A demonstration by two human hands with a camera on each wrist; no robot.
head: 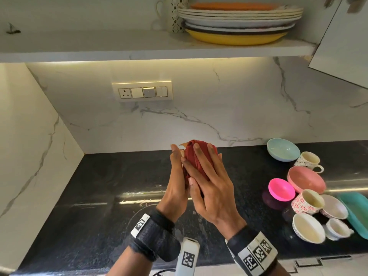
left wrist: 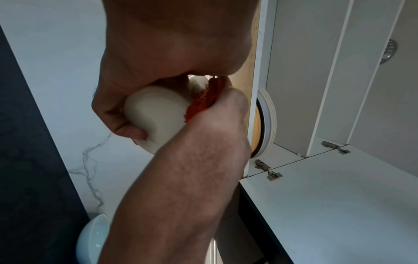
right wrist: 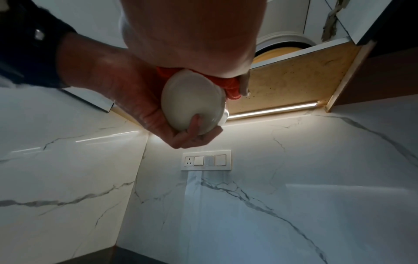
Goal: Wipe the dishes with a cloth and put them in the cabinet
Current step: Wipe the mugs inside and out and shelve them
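Note:
Above the black counter (head: pixel 99 196) both hands meet around a small cream bowl (left wrist: pixel 156 114), also visible in the right wrist view (right wrist: pixel 192 101). My left hand (head: pixel 175 176) cups the bowl from the left, fingers curled under its rounded base. My right hand (head: pixel 211 188) holds a bunched red cloth (head: pixel 197 158) against the bowl, fingers wrapped over the cloth. In the head view the cloth and hands hide nearly all of the bowl. The red cloth (left wrist: pixel 208 96) shows between the palms, and the red cloth (right wrist: pixel 230 87) bulges beside the bowl's rim.
On the counter's right side lie a light blue bowl (head: pixel 283 149), a pink bowl (head: pixel 306 179), a magenta bowl (head: pixel 281 189), several cups and a teal tray (head: pixel 356 212). The cabinet shelf (head: pixel 99 46) above bears stacked plates (head: pixel 237 22) and a mug (head: pixel 175 14). An open door (head: pixel 342 46) hangs upper right.

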